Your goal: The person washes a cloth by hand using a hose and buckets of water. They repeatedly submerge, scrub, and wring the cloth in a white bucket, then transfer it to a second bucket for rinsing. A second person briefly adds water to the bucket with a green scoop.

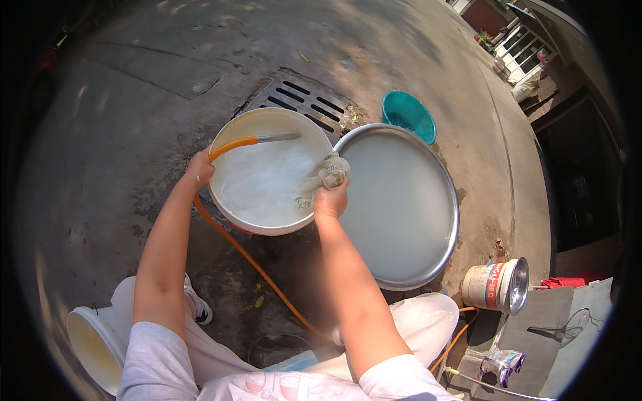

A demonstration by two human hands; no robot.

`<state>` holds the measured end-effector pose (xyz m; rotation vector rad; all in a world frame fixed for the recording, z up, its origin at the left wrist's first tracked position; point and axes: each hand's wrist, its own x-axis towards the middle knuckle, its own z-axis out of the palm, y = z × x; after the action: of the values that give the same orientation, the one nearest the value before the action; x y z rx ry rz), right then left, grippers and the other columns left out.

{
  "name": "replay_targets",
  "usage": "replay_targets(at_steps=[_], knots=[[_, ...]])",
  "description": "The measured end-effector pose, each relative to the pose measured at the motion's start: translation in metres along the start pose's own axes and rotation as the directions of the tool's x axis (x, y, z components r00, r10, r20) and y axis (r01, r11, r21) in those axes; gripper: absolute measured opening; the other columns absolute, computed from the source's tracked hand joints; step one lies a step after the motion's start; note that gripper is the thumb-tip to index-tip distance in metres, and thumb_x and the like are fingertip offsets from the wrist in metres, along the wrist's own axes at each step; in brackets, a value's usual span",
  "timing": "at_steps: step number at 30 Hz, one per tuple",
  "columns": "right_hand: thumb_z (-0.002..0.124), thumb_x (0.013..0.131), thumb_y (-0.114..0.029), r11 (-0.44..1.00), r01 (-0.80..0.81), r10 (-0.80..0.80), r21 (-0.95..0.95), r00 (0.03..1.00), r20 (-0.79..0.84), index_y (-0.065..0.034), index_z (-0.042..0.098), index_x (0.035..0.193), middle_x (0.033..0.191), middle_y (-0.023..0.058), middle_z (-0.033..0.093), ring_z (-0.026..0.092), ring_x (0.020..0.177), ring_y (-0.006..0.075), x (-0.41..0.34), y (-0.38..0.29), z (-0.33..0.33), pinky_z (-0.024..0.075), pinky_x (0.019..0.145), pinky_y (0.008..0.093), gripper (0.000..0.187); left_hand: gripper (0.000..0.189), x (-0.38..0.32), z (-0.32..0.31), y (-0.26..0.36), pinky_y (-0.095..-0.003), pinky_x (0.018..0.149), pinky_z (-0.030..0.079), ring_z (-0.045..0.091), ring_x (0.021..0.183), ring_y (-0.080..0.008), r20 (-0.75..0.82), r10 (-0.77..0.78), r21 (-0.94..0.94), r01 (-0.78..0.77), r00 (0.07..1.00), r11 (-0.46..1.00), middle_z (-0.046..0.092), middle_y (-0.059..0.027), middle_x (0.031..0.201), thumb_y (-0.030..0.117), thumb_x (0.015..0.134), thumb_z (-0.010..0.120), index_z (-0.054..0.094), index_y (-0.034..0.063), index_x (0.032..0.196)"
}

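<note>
A white plastic bucket [261, 200] holding cloudy, whitish water stands before me. At its left rim, my left hand [201, 168] grips an orange hose [233, 147], whose metal tube end [278, 137] reaches over the water. Bunched in my right hand [331, 199] at the right rim is a wet, greyish cloth [332, 173]; part of it hangs inside the bucket. Touching or nearly touching the bucket on the right, a wide metal basin [456, 210] is filled with murky grey water.
A slotted drain cover [286, 95] lies beyond the bucket, and a green plastic basin [419, 118] sits behind the metal one. To the right are a printed pail [484, 285] with a metal bowl and eyeglasses [562, 331]. Another white bucket [95, 346] lies tilted at lower left.
</note>
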<state>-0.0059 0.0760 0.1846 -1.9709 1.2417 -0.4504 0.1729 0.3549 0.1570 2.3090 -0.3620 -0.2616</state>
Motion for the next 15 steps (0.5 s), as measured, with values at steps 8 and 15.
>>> replay_targets(at_steps=[8,15], knots=[[0.061,0.076,-0.012,0.908,0.397,-0.413,0.135,0.903,0.118,-0.0129,0.054,0.116,0.102,0.0186,0.067,0.062,0.099,0.0411,0.085,0.007,0.009,0.0483,0.084,0.0471,0.04,0.052,-0.077,0.031,0.035,-0.0463,0.091,0.047,0.06,0.108,-0.0384,-0.183,-0.242,0.04,0.253,0.953,0.967,0.065,-0.0208,0.111,0.001,0.08,0.054,0.046,0.0137,0.131],[0.063,0.075,-0.013,0.894,0.447,-0.427,-0.017,0.864,0.267,-0.0111,0.058,0.111,0.101,0.0186,0.068,0.062,0.099,0.0392,0.112,-0.028,0.011,0.0493,0.083,0.0459,0.037,0.054,-0.109,0.051,0.073,-0.0493,0.087,0.05,0.064,0.103,-0.0393,-0.231,-0.499,0.091,0.529,0.835,0.844,0.066,-0.0199,0.109,0.012,0.084,0.056,0.037,0.0098,0.135]])
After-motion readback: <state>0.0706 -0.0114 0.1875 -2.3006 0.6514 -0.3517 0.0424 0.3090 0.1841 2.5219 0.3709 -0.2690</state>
